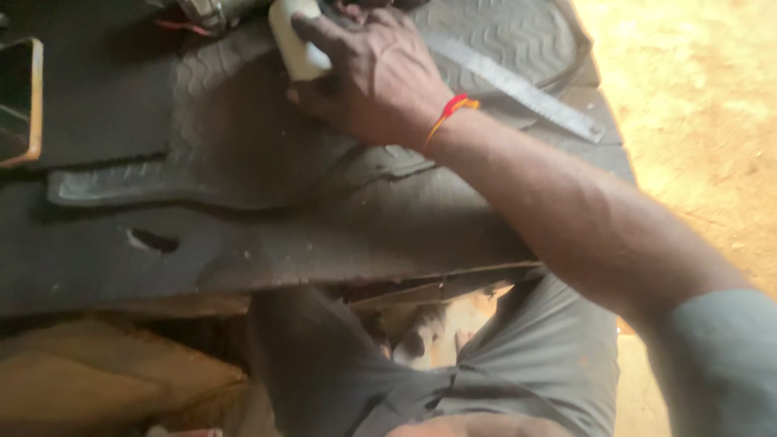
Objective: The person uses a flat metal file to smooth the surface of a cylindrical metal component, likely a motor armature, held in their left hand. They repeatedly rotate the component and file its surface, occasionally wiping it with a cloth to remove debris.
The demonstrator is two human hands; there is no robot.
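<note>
Right hand (374, 77) fingers grasping white bottle (293, 36), far side of rubber mat (243, 137) on table (81, 251). Steel ruler (518, 89) just right. Bottle contents not visible. Left hand out of view.

A dark worn workbench (121, 259) carries a grey ribbed rubber sheet (243, 137) and a phone (20, 101) at its left edge.

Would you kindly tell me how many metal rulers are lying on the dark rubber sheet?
1. The metal ruler lies diagonally on the patterned rubber sheet, just right of the right hand, which grips a white bottle. Others may be hidden.
</note>
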